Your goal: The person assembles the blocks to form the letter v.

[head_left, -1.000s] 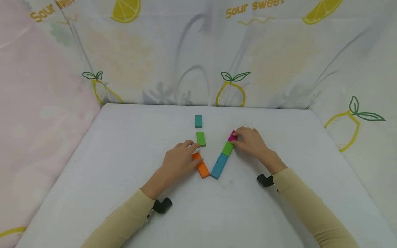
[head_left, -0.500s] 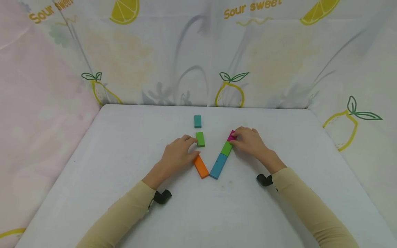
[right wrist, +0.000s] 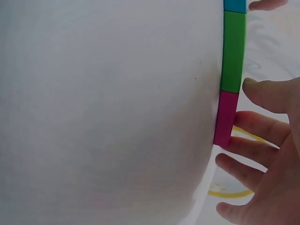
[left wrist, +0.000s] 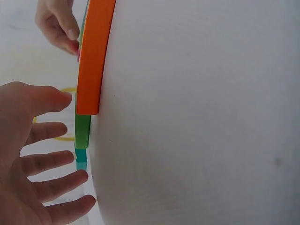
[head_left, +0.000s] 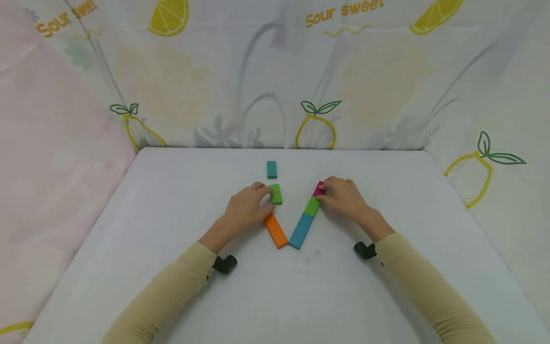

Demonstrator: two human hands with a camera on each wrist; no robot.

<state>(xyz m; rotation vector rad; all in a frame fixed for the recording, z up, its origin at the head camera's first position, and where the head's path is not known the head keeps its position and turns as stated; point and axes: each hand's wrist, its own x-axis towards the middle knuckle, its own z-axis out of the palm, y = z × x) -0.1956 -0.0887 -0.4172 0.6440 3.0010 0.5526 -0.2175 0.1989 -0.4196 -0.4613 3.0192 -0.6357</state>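
Observation:
In the head view, my left hand (head_left: 246, 206) is over the left row of flat blocks, its fingers spread. Its index fingertip is right at the left edge of a green block (head_left: 277, 195), and its thumb tip is by the upper end of an orange block (head_left: 276, 231). My right hand (head_left: 345, 197) touches a magenta block (right wrist: 226, 117) with its fingertips, the thumb beside where that block meets a second green block (right wrist: 233, 51). These two continue in line with a longer blue block (head_left: 301, 231), whose lower end meets the orange one in a V.
A teal block (head_left: 271, 169) lies apart, beyond the left green block. All the blocks lie on a white table (head_left: 326, 296). Behind stands a cloth backdrop (head_left: 223, 71) with lemon prints. Each wrist bears a small black camera (head_left: 225, 264).
My left hand has moved from over the orange block up toward the left green block, uncovering the orange one. My right hand stays at the magenta block. The head view has shifted slightly.

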